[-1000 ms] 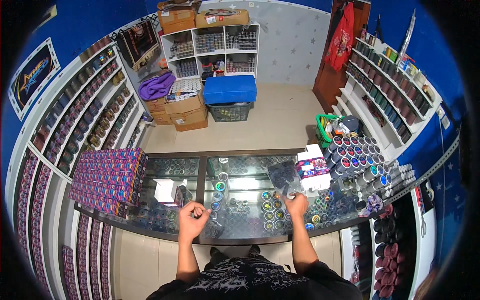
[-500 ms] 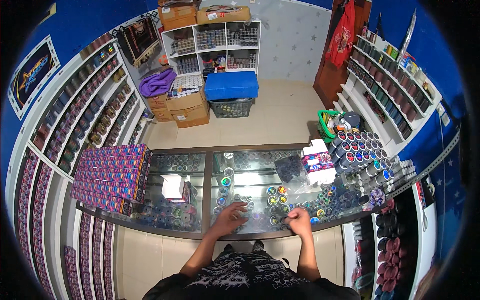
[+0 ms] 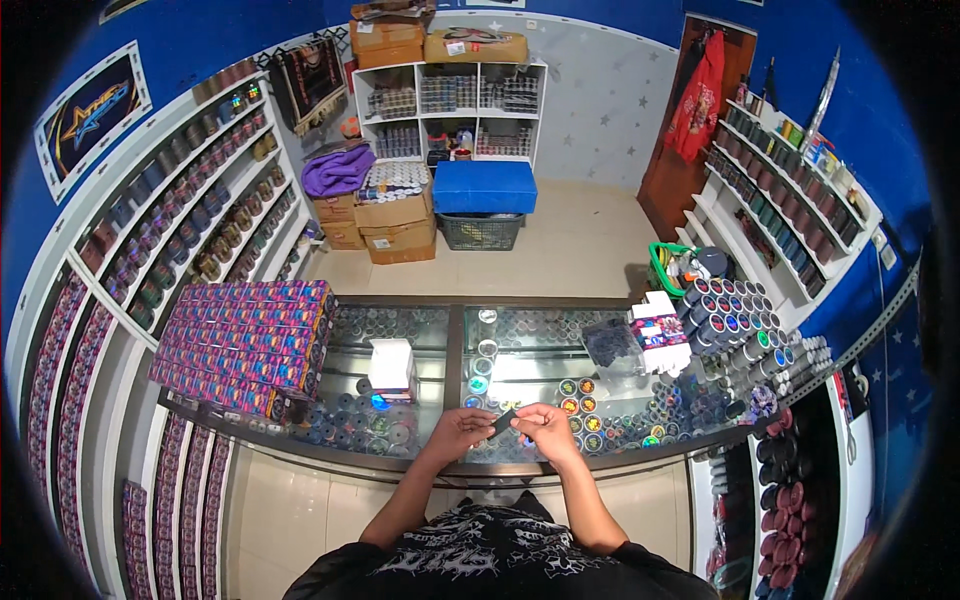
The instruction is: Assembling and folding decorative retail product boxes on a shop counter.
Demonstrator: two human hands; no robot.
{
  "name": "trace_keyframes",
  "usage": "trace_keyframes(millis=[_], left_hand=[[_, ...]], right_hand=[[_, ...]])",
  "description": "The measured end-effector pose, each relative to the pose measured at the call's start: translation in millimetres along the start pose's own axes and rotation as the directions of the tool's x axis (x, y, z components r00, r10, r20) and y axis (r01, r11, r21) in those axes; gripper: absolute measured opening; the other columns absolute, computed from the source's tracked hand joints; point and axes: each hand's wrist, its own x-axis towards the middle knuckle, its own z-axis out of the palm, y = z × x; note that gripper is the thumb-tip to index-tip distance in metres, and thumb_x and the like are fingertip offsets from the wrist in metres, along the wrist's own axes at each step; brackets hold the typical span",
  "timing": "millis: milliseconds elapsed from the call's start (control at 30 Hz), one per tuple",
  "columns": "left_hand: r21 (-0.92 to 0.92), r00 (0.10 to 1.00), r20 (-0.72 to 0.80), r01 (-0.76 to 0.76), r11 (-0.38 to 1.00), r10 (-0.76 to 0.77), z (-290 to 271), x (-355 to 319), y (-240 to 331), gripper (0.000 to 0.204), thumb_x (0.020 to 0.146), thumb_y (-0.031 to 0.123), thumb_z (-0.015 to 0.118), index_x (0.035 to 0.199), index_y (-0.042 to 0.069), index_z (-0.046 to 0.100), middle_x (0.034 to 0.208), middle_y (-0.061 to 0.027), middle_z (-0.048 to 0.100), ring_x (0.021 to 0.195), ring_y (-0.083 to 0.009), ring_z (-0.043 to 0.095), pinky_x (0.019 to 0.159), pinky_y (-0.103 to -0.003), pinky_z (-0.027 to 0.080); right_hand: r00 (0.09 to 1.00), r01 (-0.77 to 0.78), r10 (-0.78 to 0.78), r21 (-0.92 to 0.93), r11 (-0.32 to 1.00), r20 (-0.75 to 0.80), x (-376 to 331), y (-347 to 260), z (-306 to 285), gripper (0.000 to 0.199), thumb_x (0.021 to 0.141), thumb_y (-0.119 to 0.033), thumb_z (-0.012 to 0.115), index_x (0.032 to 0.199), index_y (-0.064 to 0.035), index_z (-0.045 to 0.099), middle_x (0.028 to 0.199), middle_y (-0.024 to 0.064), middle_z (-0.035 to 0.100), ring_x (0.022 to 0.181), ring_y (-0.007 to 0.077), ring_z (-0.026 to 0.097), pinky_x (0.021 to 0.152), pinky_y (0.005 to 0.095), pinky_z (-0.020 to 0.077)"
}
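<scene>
Above the front part of a glass-topped counter (image 3: pixel 456 345), my two hands meet around a small dark flat piece (image 3: pixel 503 422). The fingertips of my left hand (image 3: pixel 460 434) pinch its left side. My right hand (image 3: pixel 546 433) grips the other end between thumb and fingers. What kind of thing the piece is cannot be made out. To the right of my right hand stand two columns of round spools with shiny coloured labels (image 3: pixel 588 406). A single row of round spools (image 3: pixel 480 367) runs away from my left hand. Left of that sits a white box (image 3: pixel 391 366).
Stacked purple patterned boxes (image 3: pixel 245 340) cover the counter's left end. At the right are a dark plastic bag (image 3: pixel 608 345), an upright patterned carton (image 3: pixel 658 335), piled spools (image 3: pixel 735 315) and a green basket (image 3: pixel 668 272). Shelves of thread spools (image 3: pixel 185 215) line the walls.
My hands have come together from apart. The dark piece, earlier at my right hand over the spools, is now between both. The whole view has shifted a little.
</scene>
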Motion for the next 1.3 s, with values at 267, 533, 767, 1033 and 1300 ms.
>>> trace_keyframes(millis=[267, 533, 767, 1033, 1300], left_hand=[[0.537, 0.881, -0.392, -0.015, 0.844, 0.265, -52.5, -25.5, -36.7, 0.024, 0.077, 0.006, 0.072, 0.101, 0.004, 0.07, 0.095, -0.0121, 0.071, 0.079, -0.0193, 0.067, 0.072, -0.03, 0.053], [0.855, 0.683, -0.474, 0.206, 0.476, 0.556, -75.4, -52.5, -42.4, 0.019, 0.069, -0.001, 0.064, 0.086, 0.006, 0.072, 0.088, -0.0145, 0.066, 0.088, -0.0343, 0.059, 0.084, -0.042, 0.046], [0.702, 0.405, -0.696, 0.213, 0.679, 0.593, -5.9, -22.4, -40.2, 0.017, 0.071, 0.0, 0.065, 0.087, 0.001, 0.068, 0.088, -0.0136, 0.062, 0.09, -0.0321, 0.058, 0.083, -0.04, 0.046], [0.701, 0.489, -0.648, 0.083, 0.709, 0.584, 135.2, 36.0, -37.7, 0.016, 0.07, 0.0, 0.065, 0.086, 0.0, 0.067, 0.086, -0.0137, 0.063, 0.086, -0.03, 0.058, 0.081, -0.038, 0.045], [0.701, 0.409, -0.676, 0.101, 0.706, 0.613, 172.3, 35.9, -48.0, 0.015, 0.071, 0.001, 0.062, 0.085, 0.0, 0.069, 0.084, -0.0131, 0.063, 0.082, -0.0283, 0.059, 0.076, -0.036, 0.047]], right_hand=[[1.0, -0.01, 0.01, -0.026, 1.0, -0.004, 3.2, 12.7, -16.4, 0.017, 0.083, -0.003, 0.066, 0.1, -0.0001, 0.066, 0.083, 0.0059, 0.07, 0.065, 0.0097, 0.06, 0.058, 0.0234, 0.0451], [0.914, 0.088, -0.052, 0.071, 0.994, -0.402, -14.9, 26.6, -150.5, 0.008, 0.085, -0.006, 0.062, 0.091, -0.0043, 0.068, 0.08, 0.0053, 0.067, 0.062, 0.0109, 0.059, 0.058, 0.0243, 0.0473], [0.708, 0.119, -0.135, -0.071, 0.99, -0.693, -63.9, 23.5, -304.8, 0.009, 0.082, -0.003, 0.063, 0.088, -0.0054, 0.069, 0.077, -0.0004, 0.064, 0.062, 0.0076, 0.054, 0.057, 0.0224, 0.0421], [0.299, -0.102, -0.406, -0.451, 0.886, -0.864, -115.7, 26.4, -464.7, 0.02, 0.072, -0.001, 0.07, 0.092, 0.0013, 0.064, 0.08, 0.0062, 0.063, 0.072, 0.016, 0.058, 0.07, 0.0281, 0.0474], [0.196, -0.379, -0.499, -0.534, 0.756, -0.844, -111.3, 15.1, -495.0, 0.051, 0.059, -0.021, 0.085, 0.1, -0.0017, 0.063, 0.103, 0.0194, 0.059, 0.1, 0.0383, 0.056, 0.09, 0.0451, 0.0435]])
